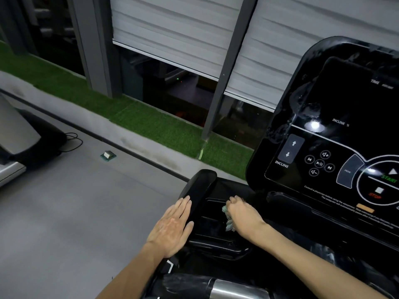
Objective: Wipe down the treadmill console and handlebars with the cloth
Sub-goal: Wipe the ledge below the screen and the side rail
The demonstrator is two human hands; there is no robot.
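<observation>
Black glossy plastic covers the treadmill console (356,100), and we see it tilted at the right of the view. Its dark screen carries the words TIME and INCLINE %, and below that are the incline arrows, a ring of media buttons and the START and STOP marks. Just left of the console's lower edge a stubby black handlebar (200,184) rises at a slant.

We find the left hand (170,227) laid against the outer side of that handlebar. Its grip is spread, with straight fingers lying together and the thumb out along the black plastic below the bar.

The right hand (241,214) sits in the recessed tray (212,223) between handlebar and console. Its grip is curled tight around the cloth (229,224), a pale green, netted wad. The cloth shows at the knuckles and hangs under the palm, down against the tray.

A chrome tube (237,288) crosses the bottom edge. Beyond the machine lies grey floor (86,212) with a small box (108,156) on it and a looped cable (73,141). A strip of green turf (151,121) runs under half-lowered blinds (172,29).
</observation>
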